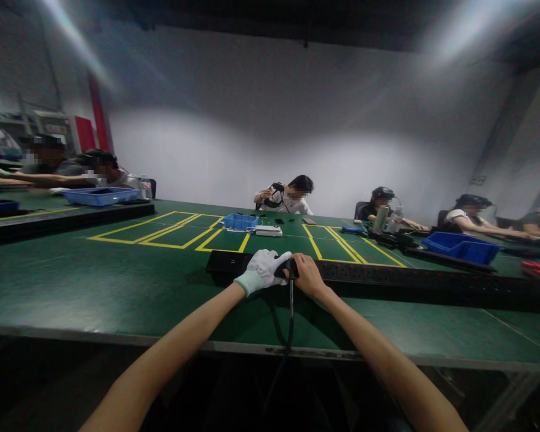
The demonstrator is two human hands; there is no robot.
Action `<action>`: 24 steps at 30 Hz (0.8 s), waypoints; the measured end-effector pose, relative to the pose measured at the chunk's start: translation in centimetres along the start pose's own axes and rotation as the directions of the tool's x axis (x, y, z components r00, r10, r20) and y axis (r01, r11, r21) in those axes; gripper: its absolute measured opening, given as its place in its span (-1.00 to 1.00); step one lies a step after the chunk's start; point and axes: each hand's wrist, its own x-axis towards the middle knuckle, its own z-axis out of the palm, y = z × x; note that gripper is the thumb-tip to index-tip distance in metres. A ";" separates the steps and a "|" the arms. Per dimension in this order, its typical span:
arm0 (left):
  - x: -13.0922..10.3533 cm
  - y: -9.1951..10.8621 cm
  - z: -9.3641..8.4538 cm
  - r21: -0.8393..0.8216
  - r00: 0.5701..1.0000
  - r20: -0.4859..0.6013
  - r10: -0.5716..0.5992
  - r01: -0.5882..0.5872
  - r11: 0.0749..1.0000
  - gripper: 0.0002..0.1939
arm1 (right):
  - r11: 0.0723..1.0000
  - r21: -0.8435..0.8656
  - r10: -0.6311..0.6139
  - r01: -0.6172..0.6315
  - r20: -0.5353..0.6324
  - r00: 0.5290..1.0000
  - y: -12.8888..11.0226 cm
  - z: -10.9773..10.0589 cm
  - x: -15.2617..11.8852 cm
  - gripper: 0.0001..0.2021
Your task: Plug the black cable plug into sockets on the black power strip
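A long black power strip [369, 275] lies across the green table in front of me, with rows of sockets and small red marks along it. My left hand [264, 270], in a white glove with a pale green cuff, is closed at its left part, thumb pressed towards a black plug [291, 271]. From the other side, my bare right hand [306, 273] has its fingers curled round the same plug. A black cable [291, 318] runs from the plug down over the table's front edge. The plug's front and my fingertips are partly hidden.
Yellow tape [162, 245] marks boxes on the green table [94, 288]. Beyond my hands are a blue basket [240, 222] and a white power strip [269, 230]. Blue trays stand left and right [459, 247]. Several people sit around; a person opposite [292, 198] holds a dark headset.
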 end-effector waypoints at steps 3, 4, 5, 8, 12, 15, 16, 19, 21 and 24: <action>0.0 0.0 0.1 -0.002 1.000 0.002 -0.001 0.001 1.000 -0.13 | 1.000 -0.002 -0.001 0.001 -0.001 1.000 0.0 0.0 0.0 -0.71; 0.0 0.0 0.1 -0.002 1.000 0.002 -0.002 0.002 1.000 -0.13 | 1.000 -0.001 -0.002 0.002 -0.001 1.000 0.0 0.0 0.0 -0.71; 0.0 0.0 0.1 -0.002 1.000 0.000 -0.003 0.003 1.000 -0.12 | 1.000 0.000 -0.002 0.002 -0.001 1.000 0.0 0.0 0.0 -0.71; 0.0 0.0 0.1 0.000 1.000 -0.003 -0.003 0.003 1.000 -0.12 | 1.000 0.002 0.001 -0.001 -0.002 1.000 0.0 0.0 0.0 -0.71; 0.0 0.0 0.1 0.005 1.000 -0.008 0.005 -0.005 1.000 -0.14 | 1.000 0.008 0.000 0.000 0.002 1.000 -0.1 0.0 0.0 -0.71; 0.0 0.0 0.1 0.007 1.000 -0.010 0.009 -0.009 1.000 -0.14 | 1.000 0.011 0.002 -0.002 0.002 1.000 -0.1 0.0 0.0 -0.70; 0.0 0.0 0.0 0.007 1.000 -0.010 0.010 -0.010 1.000 -0.14 | 1.000 0.011 0.003 -0.003 0.002 1.000 -0.1 0.0 0.0 -0.70; 0.0 0.0 0.0 0.009 1.000 -0.010 0.008 -0.008 1.000 -0.14 | 1.000 0.014 0.001 -0.001 0.003 1.000 -0.1 0.0 0.0 -0.69; -0.1 0.0 0.0 0.009 1.000 -0.012 0.007 -0.007 1.000 -0.14 | 1.000 0.016 -0.002 0.002 0.005 1.000 0.0 0.0 0.0 -0.69; -0.1 0.0 0.0 0.008 1.000 -0.018 0.008 -0.008 1.000 -0.13 | 1.000 0.019 -0.006 0.006 0.007 1.000 0.0 0.0 0.0 -0.68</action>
